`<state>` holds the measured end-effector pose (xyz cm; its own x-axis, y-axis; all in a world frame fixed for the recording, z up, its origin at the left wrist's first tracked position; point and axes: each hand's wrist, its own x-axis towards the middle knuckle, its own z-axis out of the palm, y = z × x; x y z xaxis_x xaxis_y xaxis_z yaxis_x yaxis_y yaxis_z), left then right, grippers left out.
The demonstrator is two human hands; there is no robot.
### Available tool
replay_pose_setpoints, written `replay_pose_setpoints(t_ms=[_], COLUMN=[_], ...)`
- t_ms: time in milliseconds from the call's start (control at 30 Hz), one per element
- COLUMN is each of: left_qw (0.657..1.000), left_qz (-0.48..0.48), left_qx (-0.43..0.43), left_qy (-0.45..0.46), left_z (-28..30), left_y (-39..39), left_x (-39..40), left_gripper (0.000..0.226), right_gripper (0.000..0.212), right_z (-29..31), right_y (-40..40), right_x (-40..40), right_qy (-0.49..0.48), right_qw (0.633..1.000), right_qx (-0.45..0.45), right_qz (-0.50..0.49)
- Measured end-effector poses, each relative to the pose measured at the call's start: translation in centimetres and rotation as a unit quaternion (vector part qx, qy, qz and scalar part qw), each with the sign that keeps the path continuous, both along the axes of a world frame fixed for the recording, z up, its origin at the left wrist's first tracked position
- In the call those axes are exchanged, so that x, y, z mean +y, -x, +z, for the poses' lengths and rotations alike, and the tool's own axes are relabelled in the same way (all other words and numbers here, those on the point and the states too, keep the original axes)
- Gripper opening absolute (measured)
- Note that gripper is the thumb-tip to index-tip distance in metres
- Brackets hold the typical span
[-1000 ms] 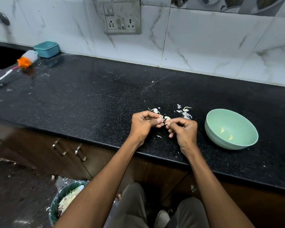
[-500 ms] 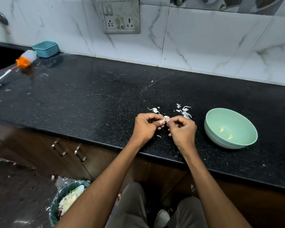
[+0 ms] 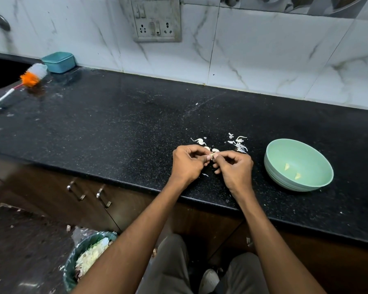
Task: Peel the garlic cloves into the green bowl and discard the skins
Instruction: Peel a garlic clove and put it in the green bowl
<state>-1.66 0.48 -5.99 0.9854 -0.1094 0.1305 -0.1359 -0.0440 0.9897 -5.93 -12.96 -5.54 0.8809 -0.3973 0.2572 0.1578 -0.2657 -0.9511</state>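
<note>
A black speckled countertop (image 3: 136,128) is spanning the view, backed by a white marble-patterned tiled wall (image 3: 274,56) that is carrying a switch-and-socket plate (image 3: 157,20). Below the counter edge, brown cabinet doors (image 3: 57,187) with two metal handles (image 3: 89,193) are showing. On the floor at lower left, a lined waste bin (image 3: 83,257) is standing, holding pale scraps. The green bowl (image 3: 280,151) is sitting on the counter to the right of the hands, well apart from them, and is containing two peeled cloves (image 3: 292,171) near its bottom. At the far left of the counter, a teal rectangular container (image 3: 58,62) is resting against the wall, and a duster with an orange-and-white head (image 3: 33,76) is lying just beside it.

The left hand (image 3: 187,164) and the right hand (image 3: 235,169) are meeting near the front edge of the counter, fingers curled, fingertips pressed together and pinching a single garlic clove (image 3: 211,155) between them. The clove is being held just above the countertop; only a small pale part of it is showing between the fingertips.

Loose garlic skins (image 3: 239,144) are lying scattered on the counter just behind the hands, in one cluster toward the bowl and another smaller cluster (image 3: 200,141) behind the left hand. A few pale pieces (image 3: 210,148) are lying directly behind the fingertips; whether these are skins or cloves cannot be told.
</note>
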Motion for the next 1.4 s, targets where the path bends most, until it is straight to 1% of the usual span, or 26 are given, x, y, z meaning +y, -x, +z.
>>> replay_pose_setpoints(t_ms=[133, 200, 300, 400, 467, 600, 733, 800, 833, 967, 1033, 1167, 1267, 1400], left_qw=[0.999, 0.998, 0.993, 0.986, 0.984, 0.981, 0.984, 0.989, 0.991, 0.997, 0.997, 0.992, 0.986, 0.984], left_qz=[0.002, 0.008, 0.014, 0.015, 0.013, 0.004, 0.000, -0.003, -0.006, -0.003, 0.000, 0.017, 0.037, 0.012], left_qx=[-0.022, -0.036, -0.065, -0.103, -0.113, -0.124, -0.111, -0.086, -0.075, -0.028, -0.035, -0.088, -0.128, -0.132], left_qy=[-0.028, -0.057, -0.099, -0.128, -0.140, -0.150, -0.141, -0.123, -0.110, -0.069, -0.064, -0.083, -0.104, -0.121], left_z=[-0.07, -0.10, -0.04, -0.05, -0.05, -0.13, -0.05, -0.09, -0.12, -0.01, 0.13, 0.04, -0.19, -0.55], left_y=[0.07, 0.09, 0.27, 0.37, 0.42, 0.54, 0.43, 0.39, 0.34, 0.34, 0.46, 0.48, 0.27, 0.38], left_x=[-0.02, -0.05, 0.01, 0.02, 0.00, -0.02, 0.07, 0.16, 0.19, 0.11, 0.11, 0.10, -0.02, -0.19], left_gripper=[0.008, 0.011, 0.014, 0.016, 0.017, 0.018, 0.017, 0.017, 0.017, 0.015, 0.014, 0.013, 0.016, 0.023], right_gripper=[0.012, 0.021, 0.023, 0.015, 0.019, 0.013, 0.016, 0.007, 0.006, 0.015, 0.015, 0.014, 0.012, 0.013], right_z=[-0.03, -0.13, -0.09, 0.18, 0.19, 0.00, -0.04, -0.17, -0.22, -0.43, -0.50, -0.68, -0.75, -0.70], right_y=[0.03, 0.01, 0.10, 0.35, 0.41, 0.23, 0.30, 0.26, 0.20, -0.01, -0.09, -0.17, -0.25, -0.18], right_x=[-0.09, -0.06, 0.08, 0.32, 0.36, 0.19, 0.14, 0.05, 0.01, 0.01, -0.03, -0.28, -0.31, -0.19], right_qy=[0.028, 0.050, 0.090, 0.128, 0.156, 0.181, 0.160, 0.140, 0.127, 0.066, 0.035, 0.008, 0.005, 0.021], right_qw=[1.000, 0.999, 0.996, 0.992, 0.987, 0.983, 0.986, 0.989, 0.991, 0.997, 0.999, 0.999, 0.999, 0.999], right_qx=[0.005, 0.009, 0.002, -0.010, -0.015, -0.019, -0.032, -0.031, -0.029, -0.019, -0.018, -0.018, -0.014, -0.009], right_qz=[-0.008, -0.013, -0.023, -0.020, -0.025, -0.031, -0.038, -0.040, -0.040, -0.039, -0.034, -0.025, -0.029, -0.032])
